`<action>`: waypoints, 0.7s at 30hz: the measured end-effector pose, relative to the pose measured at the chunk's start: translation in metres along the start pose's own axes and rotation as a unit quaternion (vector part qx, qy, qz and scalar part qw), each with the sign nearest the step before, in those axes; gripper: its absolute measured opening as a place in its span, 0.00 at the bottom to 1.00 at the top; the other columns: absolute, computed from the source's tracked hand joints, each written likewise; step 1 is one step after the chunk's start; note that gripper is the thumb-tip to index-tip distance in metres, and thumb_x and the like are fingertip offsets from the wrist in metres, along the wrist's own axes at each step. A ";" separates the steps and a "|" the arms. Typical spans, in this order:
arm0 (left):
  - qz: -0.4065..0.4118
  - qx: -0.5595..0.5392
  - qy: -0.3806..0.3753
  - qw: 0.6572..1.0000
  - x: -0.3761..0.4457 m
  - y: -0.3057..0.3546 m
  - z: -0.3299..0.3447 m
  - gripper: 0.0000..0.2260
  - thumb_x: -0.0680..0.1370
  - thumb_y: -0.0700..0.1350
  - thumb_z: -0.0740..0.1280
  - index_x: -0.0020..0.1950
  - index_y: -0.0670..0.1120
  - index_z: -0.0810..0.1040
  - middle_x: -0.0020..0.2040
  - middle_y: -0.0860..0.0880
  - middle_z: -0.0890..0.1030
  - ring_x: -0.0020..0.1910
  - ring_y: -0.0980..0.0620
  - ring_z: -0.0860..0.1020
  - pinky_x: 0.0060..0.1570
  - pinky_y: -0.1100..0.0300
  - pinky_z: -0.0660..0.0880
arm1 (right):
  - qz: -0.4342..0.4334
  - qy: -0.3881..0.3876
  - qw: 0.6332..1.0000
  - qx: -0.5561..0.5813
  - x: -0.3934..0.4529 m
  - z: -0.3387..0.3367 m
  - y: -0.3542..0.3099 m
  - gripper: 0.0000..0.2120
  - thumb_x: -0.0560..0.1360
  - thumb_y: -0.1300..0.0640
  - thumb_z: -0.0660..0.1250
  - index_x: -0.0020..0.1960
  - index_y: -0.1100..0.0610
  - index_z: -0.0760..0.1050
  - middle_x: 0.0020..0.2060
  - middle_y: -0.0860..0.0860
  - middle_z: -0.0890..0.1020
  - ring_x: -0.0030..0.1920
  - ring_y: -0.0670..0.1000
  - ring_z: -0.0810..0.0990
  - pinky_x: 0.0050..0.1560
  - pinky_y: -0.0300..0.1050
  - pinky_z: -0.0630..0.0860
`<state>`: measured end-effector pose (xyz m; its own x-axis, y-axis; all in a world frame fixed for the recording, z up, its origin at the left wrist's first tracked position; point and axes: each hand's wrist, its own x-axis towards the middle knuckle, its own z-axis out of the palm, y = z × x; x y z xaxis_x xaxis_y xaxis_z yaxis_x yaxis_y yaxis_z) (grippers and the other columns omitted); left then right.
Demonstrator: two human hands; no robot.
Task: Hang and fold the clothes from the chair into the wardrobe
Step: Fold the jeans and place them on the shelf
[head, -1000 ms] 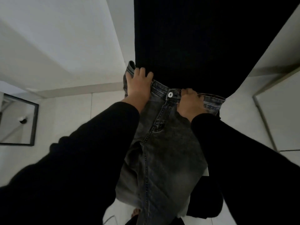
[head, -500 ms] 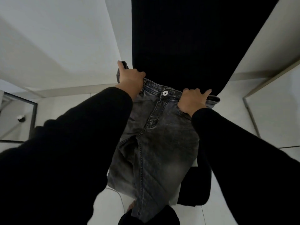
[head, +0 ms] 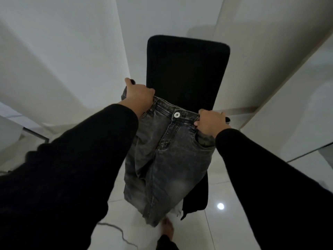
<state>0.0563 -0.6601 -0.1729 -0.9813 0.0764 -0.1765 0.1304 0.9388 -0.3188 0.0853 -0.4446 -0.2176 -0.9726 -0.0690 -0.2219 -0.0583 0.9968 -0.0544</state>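
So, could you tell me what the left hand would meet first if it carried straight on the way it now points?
The left hand, gripping the jeans at the waistband, points up and away toward the white wall. Probably that wall comes first; the black chair back sits just to its right, though depth is unclear.

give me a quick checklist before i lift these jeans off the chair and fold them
1. Left hand grip on the jeans waistband: ok.
2. Right hand grip on the waistband: ok.
3. Waistband spread flat, button facing up: ok.
4. Legs hanging free of the chair: cannot tell, lower ends overlap dark fabric.
5. Cable on the floor clear of the foot: ok, but close.
6. Wardrobe space ready: cannot tell.
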 end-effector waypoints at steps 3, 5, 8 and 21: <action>0.006 -0.004 0.029 1.000 -0.055 -0.009 -0.029 0.08 0.78 0.41 0.57 0.56 0.48 0.70 0.40 0.49 0.72 0.50 0.45 0.75 0.67 0.41 0.54 | 0.003 -0.003 1.000 -0.019 -0.057 -0.020 -0.001 0.09 0.77 0.53 0.63 0.54 0.57 0.73 0.48 0.54 0.78 0.53 0.58 0.77 0.64 0.60 0.67; 0.012 -0.005 0.046 0.999 -0.096 -0.014 -0.040 0.04 0.78 0.41 0.57 0.50 0.48 0.68 0.37 0.49 0.70 0.46 0.45 0.73 0.66 0.41 0.55 | 0.011 0.001 0.999 -0.044 -0.100 -0.028 -0.004 0.09 0.77 0.54 0.62 0.52 0.57 0.75 0.48 0.54 0.79 0.50 0.57 0.77 0.61 0.58 0.69; 0.019 -0.008 0.055 0.998 -0.158 -0.023 -0.051 0.01 0.79 0.43 0.57 0.49 0.49 0.67 0.40 0.49 0.71 0.50 0.45 0.75 0.65 0.42 0.57 | 0.036 0.021 0.997 -0.062 -0.166 -0.041 -0.010 0.10 0.77 0.51 0.59 0.52 0.56 0.75 0.48 0.53 0.80 0.47 0.55 0.75 0.61 0.59 0.64; -0.035 -0.046 0.106 0.993 -0.303 -0.073 -0.112 0.13 0.81 0.55 0.55 0.57 0.50 0.74 0.47 0.47 0.75 0.55 0.44 0.75 0.52 0.53 0.65 | 0.046 0.087 0.994 -0.054 -0.312 -0.138 -0.023 0.18 0.80 0.41 0.53 0.61 0.50 0.73 0.58 0.53 0.78 0.63 0.58 0.73 0.69 0.70 0.42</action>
<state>0.3278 -0.7141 0.0080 -0.9965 0.0694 0.0463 0.0567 0.9705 -0.2345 0.3590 -0.4402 -0.0125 -0.9985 0.0214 -0.0498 0.0181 0.9976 0.0661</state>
